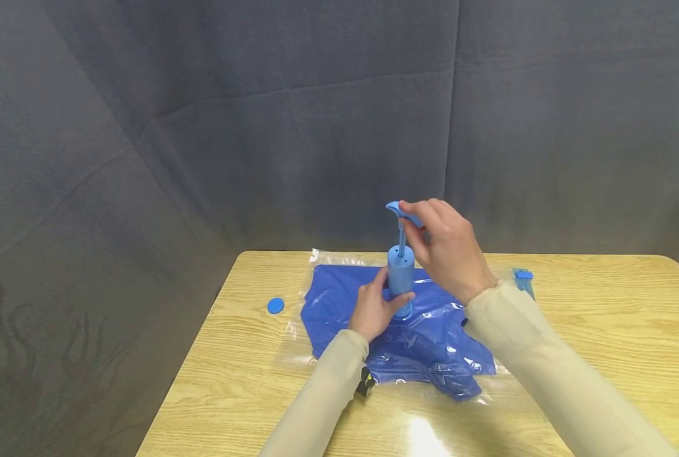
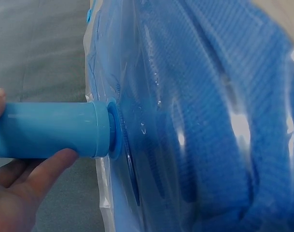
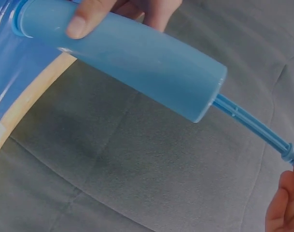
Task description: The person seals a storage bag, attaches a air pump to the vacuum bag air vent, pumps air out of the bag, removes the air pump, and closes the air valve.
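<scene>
A light blue hand pump (image 1: 400, 271) stands upright on the valve of a clear vacuum storage bag (image 1: 339, 330) that lies on the table with blue ribbed cloth (image 2: 209, 96) inside. My left hand (image 1: 374, 306) grips the lower part of the pump barrel, thumb on one side and fingers on the other. Above it, my right hand (image 1: 445, 244) holds the pump's curved handle (image 1: 395, 207). The pump rod (image 3: 253, 124) shows between barrel and handle, drawn partly out. In the left wrist view, the barrel's collar meets the round valve (image 2: 114, 129) on the film.
A round blue cap (image 1: 275, 306) lies on the wooden table (image 1: 225, 355) left of the bag. At the bag's right edge is a small blue slider clip (image 1: 524, 275). Grey cloth (image 1: 316, 146) hangs behind the table.
</scene>
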`<state>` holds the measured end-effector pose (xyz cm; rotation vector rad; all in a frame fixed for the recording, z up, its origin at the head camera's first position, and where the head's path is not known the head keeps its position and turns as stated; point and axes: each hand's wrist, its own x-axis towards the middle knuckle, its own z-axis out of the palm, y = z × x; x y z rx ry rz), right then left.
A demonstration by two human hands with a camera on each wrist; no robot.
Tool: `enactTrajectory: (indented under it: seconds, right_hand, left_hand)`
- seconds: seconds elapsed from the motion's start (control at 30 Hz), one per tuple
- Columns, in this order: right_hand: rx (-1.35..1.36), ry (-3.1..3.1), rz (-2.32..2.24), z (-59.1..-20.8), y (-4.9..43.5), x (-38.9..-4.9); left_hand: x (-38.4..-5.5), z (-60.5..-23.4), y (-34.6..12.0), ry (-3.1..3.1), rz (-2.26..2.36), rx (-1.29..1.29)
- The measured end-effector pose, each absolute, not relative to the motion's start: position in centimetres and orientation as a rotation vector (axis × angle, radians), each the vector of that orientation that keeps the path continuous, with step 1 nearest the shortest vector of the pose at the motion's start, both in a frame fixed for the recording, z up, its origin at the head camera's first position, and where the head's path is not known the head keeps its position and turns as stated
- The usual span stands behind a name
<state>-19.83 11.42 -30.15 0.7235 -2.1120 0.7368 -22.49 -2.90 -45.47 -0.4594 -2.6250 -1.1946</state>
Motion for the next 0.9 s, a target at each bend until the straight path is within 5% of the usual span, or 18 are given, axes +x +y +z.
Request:
enactTrajectory:
  seconds: [0.9]
  right_hand:
    - [0.693, -2.281, 0.735, -34.4, 11.5, -19.9]
  left_hand:
    - [-22.3, -45.5, -3.0, -2.636, -1.192, -0.462]
